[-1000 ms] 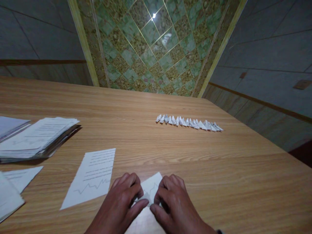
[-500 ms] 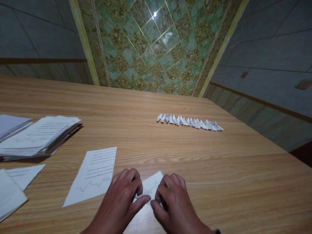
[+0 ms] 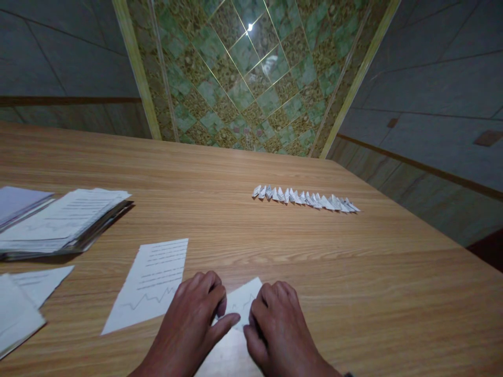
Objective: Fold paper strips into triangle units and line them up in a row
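Between my hands, near the front of the table, lies a small folded piece of paper with a zigzag line drawn on it. My left hand is closed on its left edge, thumb stretched along the lower side and fingers curled. On the opposite edge, my right hand pinches the paper with bent fingers and thumb. The undersides of both hands and the paper's lower folds are hidden. A flat sheet with printed lines and a zigzag rests just left of my left hand.
A row of small folded paper pieces stands farther back on the wooden table. At the left are a stack of papers, a lilac sheet and loose sheets. Tiled walls rise behind.
My left thumb has drawn slightly left, and the gap between the two thumbs is a little wider. More of the zigzag on the folded paper shows. The other papers stay put.
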Demonstrator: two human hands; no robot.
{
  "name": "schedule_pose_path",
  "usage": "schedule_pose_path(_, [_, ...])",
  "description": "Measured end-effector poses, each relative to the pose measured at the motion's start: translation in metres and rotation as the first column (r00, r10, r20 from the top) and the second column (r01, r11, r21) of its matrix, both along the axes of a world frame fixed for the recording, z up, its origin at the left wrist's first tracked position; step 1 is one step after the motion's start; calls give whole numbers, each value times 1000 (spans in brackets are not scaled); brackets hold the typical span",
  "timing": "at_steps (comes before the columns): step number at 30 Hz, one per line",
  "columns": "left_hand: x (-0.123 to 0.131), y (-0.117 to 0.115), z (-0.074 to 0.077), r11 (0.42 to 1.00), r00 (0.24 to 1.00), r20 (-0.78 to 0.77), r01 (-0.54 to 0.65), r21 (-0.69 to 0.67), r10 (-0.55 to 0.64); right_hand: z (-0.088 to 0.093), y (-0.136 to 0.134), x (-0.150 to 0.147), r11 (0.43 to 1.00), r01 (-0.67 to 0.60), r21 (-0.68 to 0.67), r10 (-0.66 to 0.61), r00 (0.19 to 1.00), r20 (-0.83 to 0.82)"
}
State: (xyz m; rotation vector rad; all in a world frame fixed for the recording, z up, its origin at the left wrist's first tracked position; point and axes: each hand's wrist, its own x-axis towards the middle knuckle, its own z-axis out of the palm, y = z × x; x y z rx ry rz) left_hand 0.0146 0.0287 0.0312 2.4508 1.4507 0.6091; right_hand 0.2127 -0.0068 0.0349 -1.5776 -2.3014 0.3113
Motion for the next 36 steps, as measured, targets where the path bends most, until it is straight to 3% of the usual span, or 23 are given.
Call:
schedule_pose_path(4, [-5,0,-4,994,999,15,29,109,-31,3,1,2,1000,-1,-3,1,1000,2])
schedule_pose_path(8, [-5,-5,0,910,957,4,274,310,-289,4,3,2,1000,2,-28,-3,1000,-19])
schedule_pose_path(12, [0,-9,8,851,909,-75,411,326,-410,5,4,1,1000,4,-19,-5,998,-56])
schedule_pose_path(20, [4,-11,6,822,909,-97,409,397,-405,8,6,6,999,-38,-20,35,992,-119])
schedule_pose_path(25, [-2,-5,4,851,942,-60,326,411,-331,24,10,19,980,-200,4,198,966,-165])
schedule_pose_path(29, [-3,-2,2,804,943,35,264,533,-332,29,15,26,956,-292,31,293,945,-146])
schedule_pose_path(36, [-4,-12,10,773,923,-64,355,526,-381,36,17,34,914,-397,-86,388,915,-109])
